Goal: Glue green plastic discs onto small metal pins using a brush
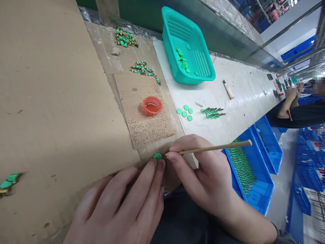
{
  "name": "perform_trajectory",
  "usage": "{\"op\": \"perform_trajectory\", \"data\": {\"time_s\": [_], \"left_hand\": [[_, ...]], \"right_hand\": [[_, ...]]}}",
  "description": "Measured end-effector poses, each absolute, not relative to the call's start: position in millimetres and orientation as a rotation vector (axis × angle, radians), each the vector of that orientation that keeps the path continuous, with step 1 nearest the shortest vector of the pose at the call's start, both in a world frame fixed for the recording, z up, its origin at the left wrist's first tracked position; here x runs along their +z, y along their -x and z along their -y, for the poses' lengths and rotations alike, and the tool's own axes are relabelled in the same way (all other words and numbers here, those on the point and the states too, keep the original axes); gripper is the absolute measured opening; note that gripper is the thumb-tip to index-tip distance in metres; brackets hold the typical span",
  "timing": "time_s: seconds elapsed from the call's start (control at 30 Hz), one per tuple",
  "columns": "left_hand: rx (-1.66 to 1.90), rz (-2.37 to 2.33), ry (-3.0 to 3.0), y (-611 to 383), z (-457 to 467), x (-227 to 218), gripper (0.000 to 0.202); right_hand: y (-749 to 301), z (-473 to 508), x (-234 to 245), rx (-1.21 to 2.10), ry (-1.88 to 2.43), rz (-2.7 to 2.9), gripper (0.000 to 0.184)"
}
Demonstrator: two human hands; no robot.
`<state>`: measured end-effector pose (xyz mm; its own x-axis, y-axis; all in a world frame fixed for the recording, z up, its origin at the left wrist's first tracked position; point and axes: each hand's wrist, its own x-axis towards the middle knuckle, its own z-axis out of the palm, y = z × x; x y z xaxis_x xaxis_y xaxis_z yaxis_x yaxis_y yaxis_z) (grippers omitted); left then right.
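Observation:
My left hand (127,200) is closed at the cardboard's front edge, its fingertips pinching a small round green disc (157,156). Between the finger and thumb of my right hand (205,169) is a thin wooden stick (215,148), its tip close to the disc. Whether tip and disc touch is too small to tell. Beyond the hands, a small red cup (152,106) of reddish liquid stands on a cardboard piece (124,98) covered with tiny specks. Several loose green discs (184,114) lie on the white surface, beside green discs with dark pieces on them (213,113).
A turquoise basket (190,79) holds several green discs. Small green, yellow and black pieces (125,38) are heaped at the back. A tube (228,89) lies on the white surface. Blue bins (259,193) stand at the right, where another person (302,108) sits farther along.

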<state>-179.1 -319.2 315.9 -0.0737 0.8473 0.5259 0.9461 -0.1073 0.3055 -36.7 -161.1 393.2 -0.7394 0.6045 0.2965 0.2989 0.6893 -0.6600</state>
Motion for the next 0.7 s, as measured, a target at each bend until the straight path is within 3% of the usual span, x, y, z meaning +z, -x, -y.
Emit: {"op": "perform_trajectory", "data": {"time_s": [0.3, 0.43, 0.7], "left_hand": [[-0.908, 1.994, 2.034, 179.3, 320.4, 320.2, 0.031], [-0.836, 1.948, 2.039, 182.4, 316.3, 320.7, 0.04], [-0.781, 2.149, 2.109, 171.7, 311.7, 346.4, 0.047]], "right_hand": [[19.7, 175.2, 387.3, 0.849, 0.552, 2.414, 0.022], [16.1, 174.1, 390.5, 0.797, 0.574, 2.32, 0.026], [-12.6, 168.6, 390.2, 0.639, 0.718, 2.21, 0.023]]}}
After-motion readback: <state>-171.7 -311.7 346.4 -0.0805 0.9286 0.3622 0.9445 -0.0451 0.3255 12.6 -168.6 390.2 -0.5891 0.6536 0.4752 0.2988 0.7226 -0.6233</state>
